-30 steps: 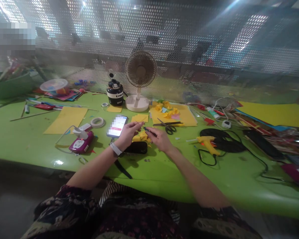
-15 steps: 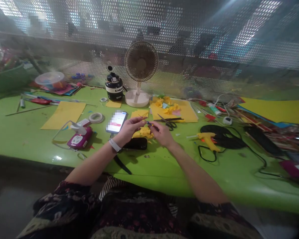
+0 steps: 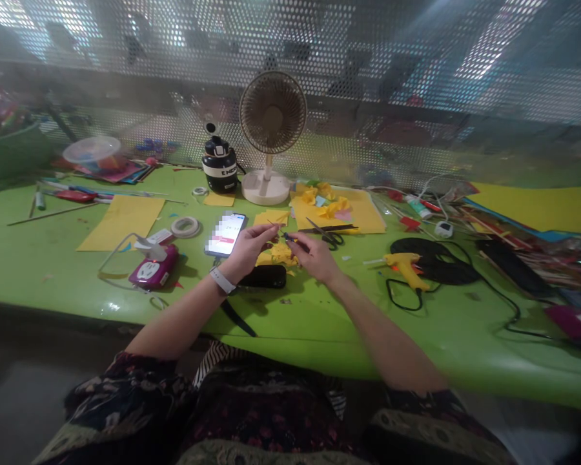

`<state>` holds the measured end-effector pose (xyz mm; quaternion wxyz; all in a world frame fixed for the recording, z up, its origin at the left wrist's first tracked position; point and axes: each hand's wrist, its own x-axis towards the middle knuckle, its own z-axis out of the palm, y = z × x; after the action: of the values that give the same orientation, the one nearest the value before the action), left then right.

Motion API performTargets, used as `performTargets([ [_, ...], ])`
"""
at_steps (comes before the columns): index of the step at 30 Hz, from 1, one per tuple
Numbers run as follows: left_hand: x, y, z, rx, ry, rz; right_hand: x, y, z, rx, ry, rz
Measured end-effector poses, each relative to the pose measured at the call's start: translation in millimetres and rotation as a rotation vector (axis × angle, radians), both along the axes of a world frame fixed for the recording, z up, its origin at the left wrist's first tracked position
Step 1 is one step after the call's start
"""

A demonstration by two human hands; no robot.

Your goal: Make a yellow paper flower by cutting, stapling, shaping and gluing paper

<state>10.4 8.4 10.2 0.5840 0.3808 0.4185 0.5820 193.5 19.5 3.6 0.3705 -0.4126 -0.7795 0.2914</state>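
Observation:
My left hand [image 3: 249,248] has thumb and fingertips pinched on a thin, wire-like piece [image 3: 272,223]; its exact kind is too small to tell. Close by on the right, my right hand [image 3: 314,257] is closed on a small dark blue piece [image 3: 287,237], partly hidden by the fingers. Crumpled yellow paper pieces [image 3: 281,254] lie below both hands. A black case-like object [image 3: 263,276] rests under my left wrist, and a lit phone [image 3: 226,234] lies to its left. Scissors [image 3: 330,236] lie beyond my right hand.
A yellow glue gun [image 3: 407,268] with a black cord lies at right. A purple power socket [image 3: 152,268] and tape roll [image 3: 184,227] are at left. Behind stand a fan [image 3: 266,187] and black bottle [image 3: 220,173]. Yellow paper flowers [image 3: 326,197] lie on a yellow sheet.
The fingertips of both hands have shifted slightly, with the small dark blue piece now a little lower left. The whole view has tilted slightly.

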Motion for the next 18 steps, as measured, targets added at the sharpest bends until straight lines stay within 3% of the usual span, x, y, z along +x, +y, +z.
performTargets([
  [9, -1.2, 1.3, -5.0, 0.087, 0.044, 0.017, -2.1, -1.9, 0.7, -0.123, 0.074, 0.046],
  [14, 0.2, 1.4, -5.1, 0.141, 0.043, 0.053, -3.7, -1.1, -3.1, -0.039, 0.105, -0.012],
  [18, 0.6, 1.6, -5.3, 0.187, 0.081, 0.074, -5.0, -4.3, -3.0, -0.01, 0.074, 0.019],
])
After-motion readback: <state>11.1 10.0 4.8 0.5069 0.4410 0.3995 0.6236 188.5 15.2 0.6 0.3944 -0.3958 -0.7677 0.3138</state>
